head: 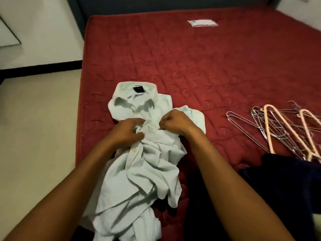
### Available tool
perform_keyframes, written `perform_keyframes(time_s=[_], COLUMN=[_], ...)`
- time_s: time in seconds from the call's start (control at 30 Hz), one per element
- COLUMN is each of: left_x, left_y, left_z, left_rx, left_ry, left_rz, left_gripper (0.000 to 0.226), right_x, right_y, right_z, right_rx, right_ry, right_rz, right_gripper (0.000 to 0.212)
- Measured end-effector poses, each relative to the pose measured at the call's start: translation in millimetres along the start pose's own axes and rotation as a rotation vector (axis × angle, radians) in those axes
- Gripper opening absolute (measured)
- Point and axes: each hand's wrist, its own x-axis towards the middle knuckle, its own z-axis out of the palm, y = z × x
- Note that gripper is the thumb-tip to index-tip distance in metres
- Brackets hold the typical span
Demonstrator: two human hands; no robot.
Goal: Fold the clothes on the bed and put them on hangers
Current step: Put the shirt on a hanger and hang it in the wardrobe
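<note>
Both hands, left hand and right hand, pinch the pale dress shirt's placket near the mattress's near edge, seemingly buttoning; next, smooth it.

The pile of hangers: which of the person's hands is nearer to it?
Right. The right hand grips the shirt on the side towards the hangers; the left hand lies farther away.

Both hands, left hand and right hand, pinching a crumpled pale shirt on the red mattress
</note>
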Motion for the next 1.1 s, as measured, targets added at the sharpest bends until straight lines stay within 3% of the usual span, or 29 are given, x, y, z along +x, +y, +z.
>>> perform_keyframes(time_s=[0.07,0.13,0.2,0.27,0.37,0.57,0.63,0.8,0.9,1.0,1.1], left_x=[12,25,39,52,66,83,88,109,127,146,161], left_y=[24,50,80,108,161,220,228,239,241,234,227], left_z=[-13,-25,-28,-24,-6,53,79,135,158,172,182], left_rx=[0.266,0.502,0.742,0.835,0.696,0.414,0.357,0.358,0.299,0.285,0.226], left_ry=[-0.256,-0.405,-0.374,-0.170,0.015,-0.182,-0.239,-0.257,-0.245,-0.206,-0.085], left_rz=[-0.027,-0.074,-0.076,-0.029,0.129,0.361,0.374,0.393,0.410,0.310,0.196], left_gripper=[0.038,0.041,0.046,0.044,0.033,0.043,0.035,0.061,0.062,0.049,0.026], right_x=[-10,-18,-24,-28,-38,-66,-76,-98,-100,-97,-79], right_y=[6,7,7,7,17,79,104,165,195,208,210], right_z=[-8,-13,-29,-51,-88,-163,-188,-244,-268,-279,-271], right_rx=[-0.148,-0.177,-0.137,-0.167,-0.303,-0.465,-0.481,-0.507,-0.485,-0.484,-0.434], right_ry=[-0.046,-0.079,-0.030,0.068,0.181,0.301,0.320,0.404,0.443,0.468,0.435], right_rz=[-0.013,-0.012,0.007,0.020,0.015,0.151,0.231,0.374,0.395,0.364,0.242], right_gripper=[0.018,0.022,0.016,0.013,0.017,0.024,0.021,0.020,0.016,0.020,0.005])
